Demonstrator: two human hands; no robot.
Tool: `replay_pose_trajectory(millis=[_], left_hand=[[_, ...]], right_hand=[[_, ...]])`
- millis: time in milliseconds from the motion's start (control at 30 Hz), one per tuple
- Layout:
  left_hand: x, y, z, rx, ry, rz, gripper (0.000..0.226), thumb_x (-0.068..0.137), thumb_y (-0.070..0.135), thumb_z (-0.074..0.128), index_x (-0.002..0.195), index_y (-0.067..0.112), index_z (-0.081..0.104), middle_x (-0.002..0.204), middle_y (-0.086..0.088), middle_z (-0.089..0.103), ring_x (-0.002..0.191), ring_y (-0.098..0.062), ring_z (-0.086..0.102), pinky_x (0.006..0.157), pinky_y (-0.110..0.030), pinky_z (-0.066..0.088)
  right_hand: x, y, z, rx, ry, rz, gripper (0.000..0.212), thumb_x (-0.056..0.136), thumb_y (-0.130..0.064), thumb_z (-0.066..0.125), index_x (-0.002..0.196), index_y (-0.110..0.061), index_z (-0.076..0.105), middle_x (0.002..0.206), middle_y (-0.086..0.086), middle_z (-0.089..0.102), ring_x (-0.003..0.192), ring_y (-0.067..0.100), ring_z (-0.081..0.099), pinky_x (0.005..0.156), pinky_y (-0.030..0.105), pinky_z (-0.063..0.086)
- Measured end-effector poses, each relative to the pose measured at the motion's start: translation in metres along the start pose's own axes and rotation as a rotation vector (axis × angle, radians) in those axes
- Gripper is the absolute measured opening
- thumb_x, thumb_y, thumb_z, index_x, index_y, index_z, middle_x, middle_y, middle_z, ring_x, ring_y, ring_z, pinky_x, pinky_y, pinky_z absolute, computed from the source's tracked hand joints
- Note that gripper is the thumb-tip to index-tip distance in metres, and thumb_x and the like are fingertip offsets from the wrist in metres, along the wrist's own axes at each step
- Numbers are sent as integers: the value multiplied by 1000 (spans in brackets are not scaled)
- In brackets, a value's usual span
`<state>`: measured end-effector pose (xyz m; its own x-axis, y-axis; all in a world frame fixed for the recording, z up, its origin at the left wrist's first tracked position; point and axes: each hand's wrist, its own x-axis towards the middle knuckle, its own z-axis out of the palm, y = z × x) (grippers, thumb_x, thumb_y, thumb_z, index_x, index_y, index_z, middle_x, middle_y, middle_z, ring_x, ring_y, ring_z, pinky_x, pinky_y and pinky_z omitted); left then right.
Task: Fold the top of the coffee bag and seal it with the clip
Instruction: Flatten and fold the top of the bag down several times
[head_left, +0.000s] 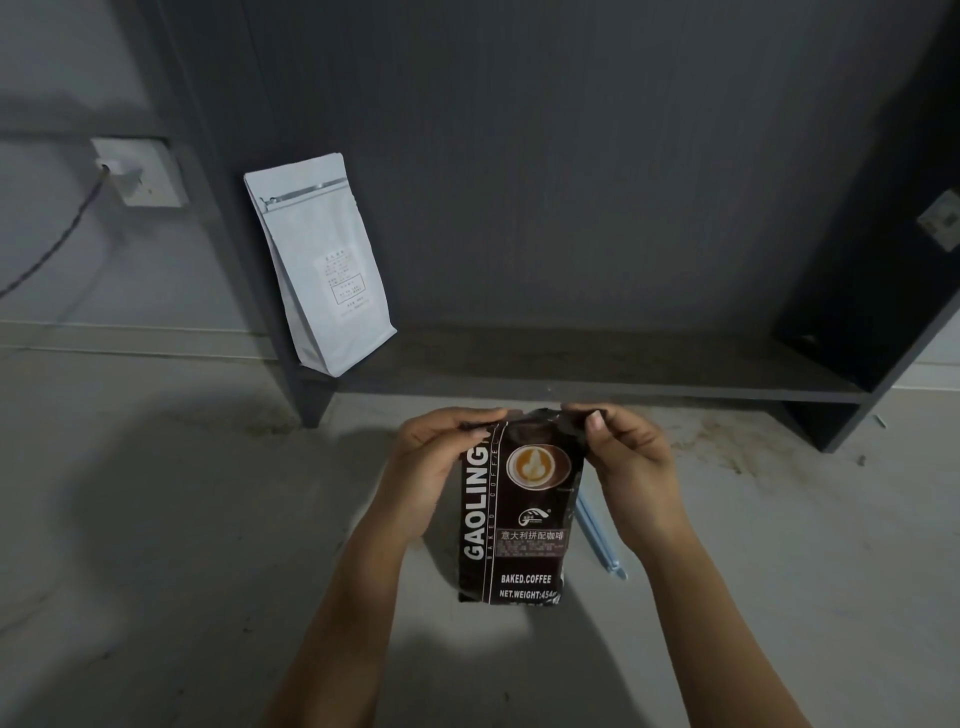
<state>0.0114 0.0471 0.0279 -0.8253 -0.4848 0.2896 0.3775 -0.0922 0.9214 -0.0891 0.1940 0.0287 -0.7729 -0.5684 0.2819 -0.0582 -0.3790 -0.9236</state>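
Note:
A dark brown coffee bag (519, 519) with white lettering and a latte picture stands upright on the floor in front of me. My left hand (436, 457) pinches its top left corner. My right hand (628, 462) pinches the top right corner, thumb on the front. The top edge of the bag is bent over between my fingers. A long light blue clip (600, 535) lies on the floor just right of the bag, partly hidden behind it and under my right wrist.
A white coffee pouch (322, 260) leans upright at the left end of a low dark shelf (571, 374). A wall socket with a plugged cable (135, 171) is at the left. The grey floor (182, 519) is dusty.

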Motion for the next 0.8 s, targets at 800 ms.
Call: replay_pose_trajectory(millis=[800], left_hand=[[-7, -14, -21, 310, -160, -199, 58, 59, 1, 72, 103, 33, 52, 124, -6, 59, 118, -18, 55, 99, -37, 44]], right_hand=[[-9, 17, -21, -65, -169, 242, 50, 75, 15, 57, 117, -9, 48, 95, 12, 65, 83, 15, 66, 67, 24, 56]])
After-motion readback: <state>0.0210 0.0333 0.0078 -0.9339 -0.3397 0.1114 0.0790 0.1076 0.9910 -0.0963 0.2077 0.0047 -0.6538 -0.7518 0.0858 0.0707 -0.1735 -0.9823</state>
